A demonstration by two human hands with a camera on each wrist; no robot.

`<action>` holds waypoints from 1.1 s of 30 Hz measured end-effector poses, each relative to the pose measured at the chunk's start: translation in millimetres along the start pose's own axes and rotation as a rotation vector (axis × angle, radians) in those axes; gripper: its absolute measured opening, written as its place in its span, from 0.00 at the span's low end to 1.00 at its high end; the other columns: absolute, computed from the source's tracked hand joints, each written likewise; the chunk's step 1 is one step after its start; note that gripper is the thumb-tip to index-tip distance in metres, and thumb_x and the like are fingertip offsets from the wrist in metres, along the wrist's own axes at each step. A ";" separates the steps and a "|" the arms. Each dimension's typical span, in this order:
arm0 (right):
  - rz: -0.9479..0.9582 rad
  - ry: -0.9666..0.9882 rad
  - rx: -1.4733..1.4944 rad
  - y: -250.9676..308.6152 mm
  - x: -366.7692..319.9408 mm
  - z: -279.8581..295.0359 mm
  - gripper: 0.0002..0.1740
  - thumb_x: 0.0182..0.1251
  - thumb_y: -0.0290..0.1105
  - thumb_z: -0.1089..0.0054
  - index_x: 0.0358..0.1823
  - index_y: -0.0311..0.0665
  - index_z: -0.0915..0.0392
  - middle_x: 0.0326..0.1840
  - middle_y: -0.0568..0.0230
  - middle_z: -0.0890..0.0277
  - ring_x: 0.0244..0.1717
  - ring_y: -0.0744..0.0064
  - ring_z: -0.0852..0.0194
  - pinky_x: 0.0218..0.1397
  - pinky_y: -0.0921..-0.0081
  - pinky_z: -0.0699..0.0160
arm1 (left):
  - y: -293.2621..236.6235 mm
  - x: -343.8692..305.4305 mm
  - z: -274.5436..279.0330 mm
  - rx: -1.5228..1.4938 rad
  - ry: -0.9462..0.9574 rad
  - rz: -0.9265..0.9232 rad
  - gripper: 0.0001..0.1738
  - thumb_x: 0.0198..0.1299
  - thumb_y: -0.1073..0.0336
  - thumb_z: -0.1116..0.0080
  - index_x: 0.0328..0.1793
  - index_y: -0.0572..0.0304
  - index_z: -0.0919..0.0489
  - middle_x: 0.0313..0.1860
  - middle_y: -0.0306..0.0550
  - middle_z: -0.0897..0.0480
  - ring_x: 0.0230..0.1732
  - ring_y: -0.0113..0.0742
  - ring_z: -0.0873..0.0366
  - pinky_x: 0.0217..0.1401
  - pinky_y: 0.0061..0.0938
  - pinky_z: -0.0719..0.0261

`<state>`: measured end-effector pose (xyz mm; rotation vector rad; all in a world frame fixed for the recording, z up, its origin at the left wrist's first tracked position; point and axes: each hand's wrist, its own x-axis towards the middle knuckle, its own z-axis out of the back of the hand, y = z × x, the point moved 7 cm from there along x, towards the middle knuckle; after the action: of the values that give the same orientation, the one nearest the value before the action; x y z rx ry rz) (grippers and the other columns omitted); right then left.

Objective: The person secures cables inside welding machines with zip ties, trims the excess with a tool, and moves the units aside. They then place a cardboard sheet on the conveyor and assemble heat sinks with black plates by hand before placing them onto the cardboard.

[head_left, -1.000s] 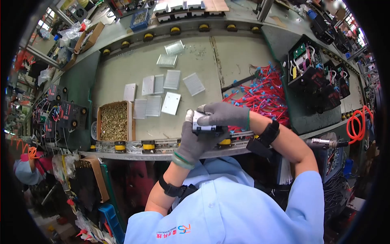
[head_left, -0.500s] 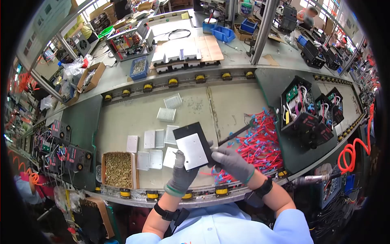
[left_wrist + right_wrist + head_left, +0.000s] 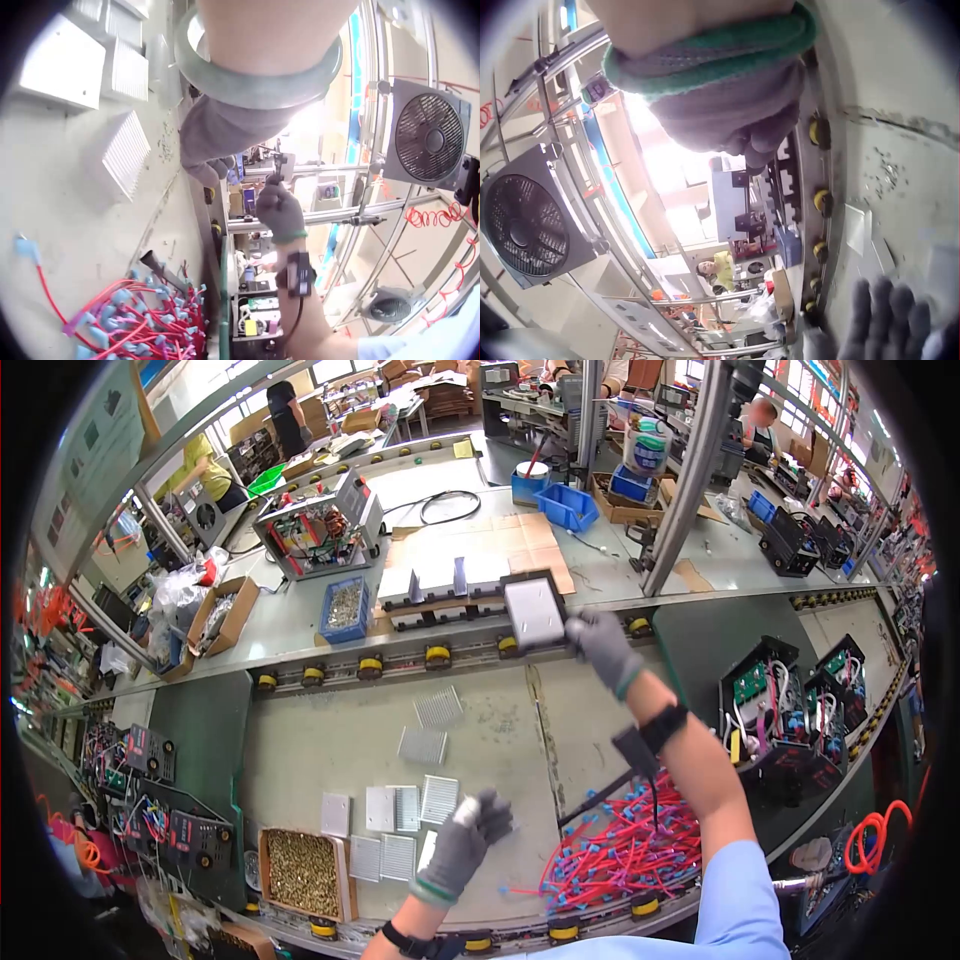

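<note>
Black-framed flat module with a pale grey metal plate on its face point(image 3: 533, 610) sits pinched at one corner between the fingers point(image 3: 583, 628) of the right hand point(image 3: 603, 647), which wears a grey knit glove. The arm is stretched far out, so the module hangs in the air just above the rail of yellow rollers point(image 3: 437, 654), tilted with its plate toward the head camera. No other part of it is supported.

Just beyond the rail stands a row of pale upright units on cardboard point(image 3: 440, 585), close to the held module, with a blue bin of small parts point(image 3: 346, 608) to their left. On the near side of the rail, well apart from it, the gloved left hand point(image 3: 468, 838) hovers over the counter point(image 3: 320, 740) with its fingers loosely spread and holding nothing. White finned heat sinks point(image 3: 440, 798) lie just beside it, a cardboard box of brass screws point(image 3: 298, 872) is further left, and a heap of red wires with blue terminals point(image 3: 620, 850) is to its right.

The likely trouble is the grip. A corner pinch at full reach gives little control, so the module could swing or slip onto the rollers, or knock the standing units.
</note>
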<state>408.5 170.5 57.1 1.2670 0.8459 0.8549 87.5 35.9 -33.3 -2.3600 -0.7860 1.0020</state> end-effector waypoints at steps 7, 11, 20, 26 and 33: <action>-0.068 -0.194 -0.062 -31.8 162.9 12.1 0.13 0.63 0.27 0.43 0.48 0.31 0.18 0.23 0.65 0.22 0.18 0.75 0.29 0.23 0.75 0.28 | 35.1 -38.1 72.4 -0.169 -0.222 0.077 0.20 0.70 0.56 0.50 0.59 0.65 0.27 0.49 0.54 0.19 0.52 0.48 0.20 0.59 0.45 0.22; -0.181 -0.170 -0.190 -60.9 186.7 14.8 0.08 0.66 0.27 0.44 0.42 0.33 0.19 0.26 0.62 0.21 0.19 0.73 0.27 0.20 0.74 0.30 | 40.2 -56.9 78.8 -0.136 -0.202 0.083 0.27 0.67 0.50 0.43 0.65 0.58 0.28 0.52 0.45 0.20 0.53 0.37 0.22 0.59 0.35 0.22; -0.187 -0.256 -0.728 -46.9 183.8 11.3 0.20 0.66 0.44 0.44 0.40 0.32 0.16 0.38 0.45 0.16 0.39 0.46 0.15 0.44 0.63 0.17 | 49.0 -60.0 80.2 -0.164 -0.169 0.114 0.28 0.67 0.50 0.43 0.67 0.58 0.29 0.54 0.45 0.21 0.54 0.37 0.23 0.60 0.35 0.23; -0.260 -0.364 -0.701 -40.7 143.0 41.2 0.21 0.64 0.44 0.46 0.47 0.36 0.17 0.50 0.40 0.20 0.55 0.43 0.22 0.56 0.59 0.23 | 33.9 -74.4 68.5 -0.120 -0.208 0.049 0.20 0.70 0.56 0.50 0.60 0.63 0.27 0.49 0.54 0.20 0.50 0.46 0.20 0.57 0.44 0.21; 0.153 0.121 -1.200 -44.7 -143.1 83.6 0.23 0.60 0.41 0.42 0.55 0.42 0.25 0.47 0.45 0.21 0.50 0.44 0.22 0.52 0.53 0.24 | 55.3 -108.5 56.1 -0.011 -0.168 0.032 0.21 0.70 0.57 0.51 0.62 0.64 0.28 0.49 0.53 0.19 0.50 0.46 0.19 0.58 0.42 0.21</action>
<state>423.0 1.6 30.1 0.2142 0.1931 1.2798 1.0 -65.4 -48.3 -2.3271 -0.8183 1.2245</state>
